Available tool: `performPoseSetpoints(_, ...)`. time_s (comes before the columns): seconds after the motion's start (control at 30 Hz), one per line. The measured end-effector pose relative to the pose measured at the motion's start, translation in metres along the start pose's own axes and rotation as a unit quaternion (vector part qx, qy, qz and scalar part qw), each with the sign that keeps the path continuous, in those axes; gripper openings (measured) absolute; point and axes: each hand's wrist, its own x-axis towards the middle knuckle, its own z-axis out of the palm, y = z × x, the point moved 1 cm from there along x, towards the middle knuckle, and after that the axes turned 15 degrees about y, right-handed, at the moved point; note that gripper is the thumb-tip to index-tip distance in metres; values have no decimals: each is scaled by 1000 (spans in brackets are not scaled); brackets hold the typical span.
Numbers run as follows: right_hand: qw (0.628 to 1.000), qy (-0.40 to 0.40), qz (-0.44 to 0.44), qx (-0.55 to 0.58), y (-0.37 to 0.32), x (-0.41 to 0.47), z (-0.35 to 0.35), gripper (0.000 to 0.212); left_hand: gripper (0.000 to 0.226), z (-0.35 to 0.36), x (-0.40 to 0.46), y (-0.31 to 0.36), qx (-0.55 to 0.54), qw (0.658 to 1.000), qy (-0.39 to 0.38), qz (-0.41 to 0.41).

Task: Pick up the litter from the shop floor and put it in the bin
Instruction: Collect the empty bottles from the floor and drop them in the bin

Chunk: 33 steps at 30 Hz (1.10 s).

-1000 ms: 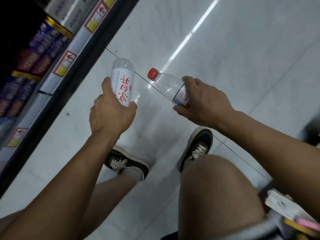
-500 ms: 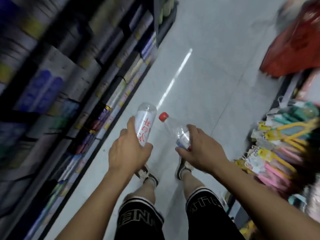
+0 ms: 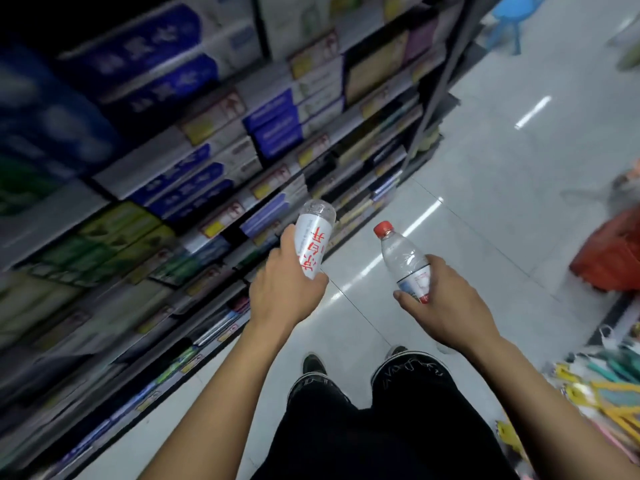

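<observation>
While you stand on the pale floor [image 3: 485,209] beside the shelves [image 3: 207,168], your left hand [image 3: 284,296] grips the white-labelled bottle [image 3: 311,244] — fingers curled round it — and your right hand [image 3: 446,306] grips the red-capped bottle [image 3: 403,261], both held above the floor.

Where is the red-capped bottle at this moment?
In the head view, the red-capped bottle sits right of centre, gripped low by the right hand, cap pointing up and away, over the floor beside the left hand's white-labelled bottle.
</observation>
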Motion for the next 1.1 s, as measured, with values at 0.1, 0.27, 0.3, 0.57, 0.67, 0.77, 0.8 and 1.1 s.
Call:
performPoseSetpoints(0.1,998,-27,-57,2,-23,12,3,70,89,-17,-5,-15,-4,998,31,-59)
performPoseSetpoints(0.27,982,-82,-169,19,-61,37,20,63,89,-30,-33,-32,-4,981,85,-175)
performPoseSetpoints(0.3,976,-99,-193,23,-69,42,25,60,89,-32,-41,-36,-1,974,99,-204)
performPoseSetpoints(0.57,893,-194,-405,-6,-133,44,43,58,88,-41,-128,-50,7,884,208,-418)
performPoseSetpoints(0.67,853,-222,-471,-14,-152,27,52,67,86,-43,-168,-52,-3,842,248,-478)
performPoseSetpoints(0.77,814,-255,-522,-14,-165,-1,58,70,86,-46,-213,-52,-7,796,284,-535)
performPoseSetpoints(0.8,801,-267,-535,-11,-168,-14,60,73,86,-47,-229,-51,-7,778,300,-552)
performPoseSetpoints(1.1,689,-328,-646,-21,-171,-130,57,73,83,-37,-374,-37,-26,648,385,-656)
